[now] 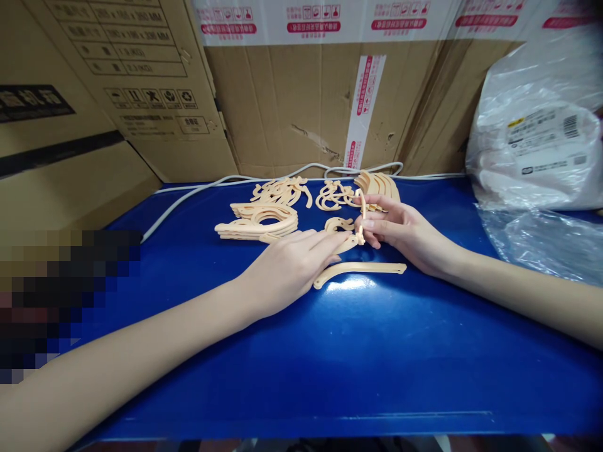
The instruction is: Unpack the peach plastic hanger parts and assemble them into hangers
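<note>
My right hand (393, 225) pinches a slim beige plastic hook (363, 216), which stands nearly upright. Opposite it, my left hand (299, 260) has its fingers closed on a beige plastic piece with a rounded end (347, 244). The hook's lower end meets that piece; whether they are joined I cannot tell. Most of the left piece lies hidden under my fingers. Just below the hands, a long curved beige arm (360, 268) rests on the blue table. Behind my fingertips lies a short curved beige part (338, 223).
Stacked beige frames (257, 221) lie left of centre. Behind them are loose beige parts (282, 190), several hooks (332, 196) and stacked curved arms (379, 183). A white cable (202, 188) runs along the back of the blue table (330, 370), before cardboard boxes (292, 107). Plastic-wrapped goods (541, 138) stand right.
</note>
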`<act>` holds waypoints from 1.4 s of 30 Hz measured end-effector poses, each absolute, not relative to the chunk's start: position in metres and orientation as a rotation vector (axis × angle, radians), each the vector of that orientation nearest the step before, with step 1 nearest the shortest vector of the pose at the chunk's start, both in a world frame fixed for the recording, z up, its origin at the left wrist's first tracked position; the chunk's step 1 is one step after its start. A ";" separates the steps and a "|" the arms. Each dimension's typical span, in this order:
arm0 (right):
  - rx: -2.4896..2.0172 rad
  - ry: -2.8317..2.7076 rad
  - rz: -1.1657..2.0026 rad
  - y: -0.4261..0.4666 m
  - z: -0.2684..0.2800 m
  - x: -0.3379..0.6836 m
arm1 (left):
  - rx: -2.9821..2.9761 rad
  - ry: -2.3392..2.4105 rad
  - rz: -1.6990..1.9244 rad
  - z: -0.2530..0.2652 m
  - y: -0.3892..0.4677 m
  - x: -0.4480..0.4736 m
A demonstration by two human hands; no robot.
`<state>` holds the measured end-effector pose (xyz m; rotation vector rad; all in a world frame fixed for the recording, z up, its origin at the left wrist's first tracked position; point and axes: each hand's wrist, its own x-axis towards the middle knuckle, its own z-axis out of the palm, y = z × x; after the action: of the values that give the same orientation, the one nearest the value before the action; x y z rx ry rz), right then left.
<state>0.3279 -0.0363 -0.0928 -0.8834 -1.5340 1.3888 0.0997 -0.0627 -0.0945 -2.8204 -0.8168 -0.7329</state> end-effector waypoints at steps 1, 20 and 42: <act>-0.882 -1.543 1.385 -0.036 -0.093 0.328 | -2.809 -0.809 -0.720 -0.095 -0.063 0.099; -0.915 -1.561 1.377 -0.035 -0.094 0.329 | -2.695 -0.691 -0.616 -0.090 -0.066 0.099; -0.914 -1.574 1.352 -0.036 -0.093 0.327 | -2.684 -0.652 -0.585 -0.093 -0.065 0.099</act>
<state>0.3273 -0.0361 -0.0926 -0.9142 -1.5740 1.3515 0.0992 -0.0646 -0.0932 -2.6841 -0.6517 -0.5848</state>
